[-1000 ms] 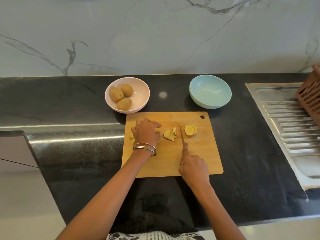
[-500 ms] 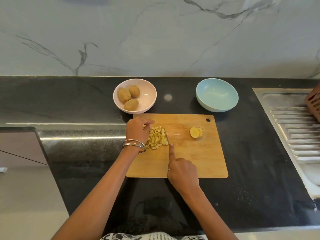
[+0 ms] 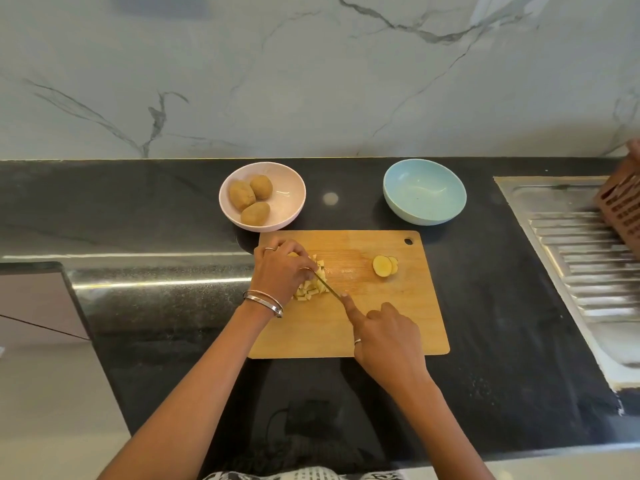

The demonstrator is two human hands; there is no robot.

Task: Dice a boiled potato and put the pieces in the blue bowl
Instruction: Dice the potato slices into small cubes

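On the wooden cutting board [image 3: 381, 323] lies a heap of diced potato pieces [image 3: 313, 287]. My left hand [image 3: 278, 271] curls over the left side of the heap and holds the pieces together. My right hand [image 3: 384, 336] grips a knife [image 3: 327, 287], index finger along its spine, with the blade slanted under the left fingers against the heap. Two potato slices [image 3: 384, 266] lie apart at the board's right. The blue bowl [image 3: 424, 192] stands behind the board on the right, with nothing in it.
A pink bowl [image 3: 291, 188] with three whole potatoes [image 3: 251, 200] stands behind the board's left corner. A steel sink drainboard [image 3: 581, 258] and a brown plastic basket [image 3: 621, 202] are at the right. The black counter [image 3: 138, 209] ends at a marble wall.
The knife swept the cut pieces leftward into one heap beside my left hand. Now the blade is angled against the heap and my left fingers have closed over it.
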